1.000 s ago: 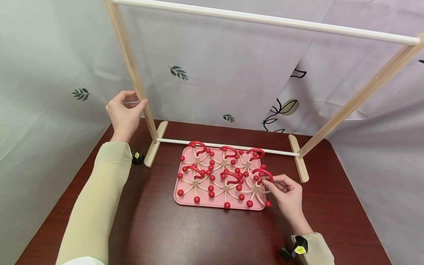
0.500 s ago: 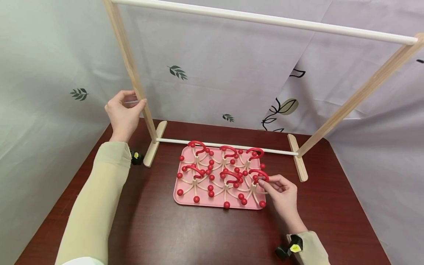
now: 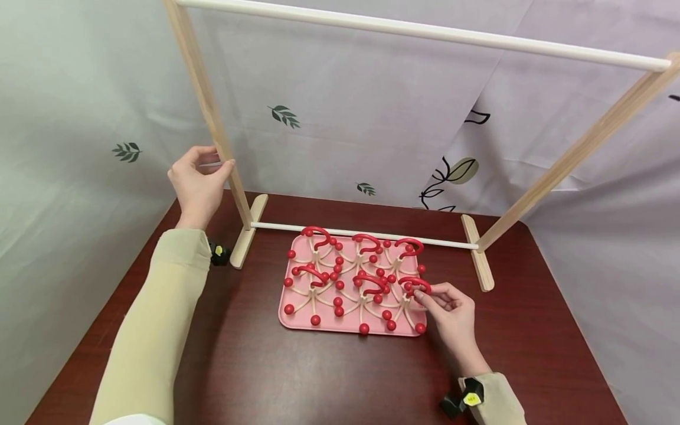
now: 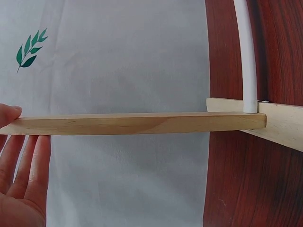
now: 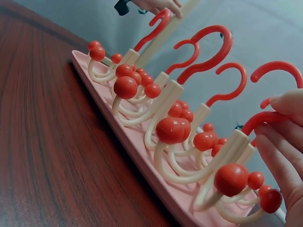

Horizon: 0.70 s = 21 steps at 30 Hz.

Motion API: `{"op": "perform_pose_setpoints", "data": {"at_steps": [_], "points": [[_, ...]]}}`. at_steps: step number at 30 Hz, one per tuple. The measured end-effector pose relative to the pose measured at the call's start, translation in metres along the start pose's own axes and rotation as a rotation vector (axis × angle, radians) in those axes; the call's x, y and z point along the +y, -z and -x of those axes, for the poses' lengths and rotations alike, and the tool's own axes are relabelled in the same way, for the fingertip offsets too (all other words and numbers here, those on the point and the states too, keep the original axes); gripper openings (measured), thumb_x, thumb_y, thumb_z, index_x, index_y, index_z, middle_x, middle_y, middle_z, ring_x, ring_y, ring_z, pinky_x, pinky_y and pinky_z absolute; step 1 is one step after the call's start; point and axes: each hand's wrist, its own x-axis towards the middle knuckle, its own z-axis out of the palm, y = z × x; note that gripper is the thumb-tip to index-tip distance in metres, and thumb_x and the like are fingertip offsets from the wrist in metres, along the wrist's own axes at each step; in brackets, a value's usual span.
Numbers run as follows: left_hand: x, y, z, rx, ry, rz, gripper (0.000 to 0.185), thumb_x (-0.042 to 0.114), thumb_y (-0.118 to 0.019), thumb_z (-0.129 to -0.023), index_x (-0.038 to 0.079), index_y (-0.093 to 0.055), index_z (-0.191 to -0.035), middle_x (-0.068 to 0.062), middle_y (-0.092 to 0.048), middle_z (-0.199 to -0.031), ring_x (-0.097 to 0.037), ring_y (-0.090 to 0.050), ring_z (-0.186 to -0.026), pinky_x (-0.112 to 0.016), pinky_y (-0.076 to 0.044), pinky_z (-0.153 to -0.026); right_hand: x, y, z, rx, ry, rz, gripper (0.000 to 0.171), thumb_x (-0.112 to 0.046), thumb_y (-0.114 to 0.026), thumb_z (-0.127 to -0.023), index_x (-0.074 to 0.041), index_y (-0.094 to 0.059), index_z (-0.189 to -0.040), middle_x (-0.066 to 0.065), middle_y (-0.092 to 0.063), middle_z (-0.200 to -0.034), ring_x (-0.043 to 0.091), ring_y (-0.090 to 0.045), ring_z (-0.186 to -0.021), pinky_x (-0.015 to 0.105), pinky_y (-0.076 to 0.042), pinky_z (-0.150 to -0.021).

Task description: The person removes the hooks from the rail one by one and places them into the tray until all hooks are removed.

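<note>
Several multi-arm hanger hooks stand in two rows on a pink tray [image 3: 301, 325]; each has a red top hook and curved cream arms tipped with red balls. At the tray's front right corner, my right hand [image 3: 455, 321] pinches the red top of one hanger hook [image 5: 258, 119] between thumb and fingers. The right wrist view shows that one upright, its arms low against the tray. My left hand [image 3: 196, 184] grips the left wooden post [image 4: 142, 124] of a rack, thumb on one side and fingers on the other.
Behind the tray stands the rack, with a white top rod [image 3: 425, 30], a white lower rod [image 3: 281, 226] and a right wooden post [image 3: 579, 154]. Its feet rest on the dark red-brown table [image 3: 276, 378]. A pale leaf-patterned cloth [image 3: 340, 118] hangs behind and at the sides.
My right hand has shifted slightly left with the hanger hook, bringing it further over the tray, then lowered it a little. My left hand stays on the post.
</note>
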Motion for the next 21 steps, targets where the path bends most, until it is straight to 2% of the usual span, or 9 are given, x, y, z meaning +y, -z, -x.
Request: {"op": "perform_pose_setpoints", "data": {"at_steps": [16,21], "points": [[-0.0005,0.0007,0.0007,0.0,-0.002,0.001,0.028,0.027,-0.082,-0.088,0.017,-0.077,-0.114,-0.004,-0.076,-0.104,-0.005,-0.071,-0.087,-0.022,-0.058,-0.077,0.0024,0.0015,0.0006,-0.002,-0.005,0.012,0.018,0.013,-0.077,-0.084,0.013,-0.069,-0.1,0.016,-0.076,-0.098,0.023,-0.075,-0.086,0.032,-0.059,-0.078],[-0.0006,-0.0007,0.0005,0.002,-0.006,-0.002,0.028,0.026,-0.082,-0.088,0.016,-0.077,-0.114,-0.004,-0.076,-0.104,-0.005,-0.071,-0.087,-0.022,-0.058,-0.077,0.0,0.0038,0.0032,-0.026,0.018,0.022,0.024,0.01,-0.078,-0.084,0.011,-0.07,-0.106,0.016,-0.076,-0.099,0.024,-0.075,-0.086,0.03,-0.059,-0.08]]}}
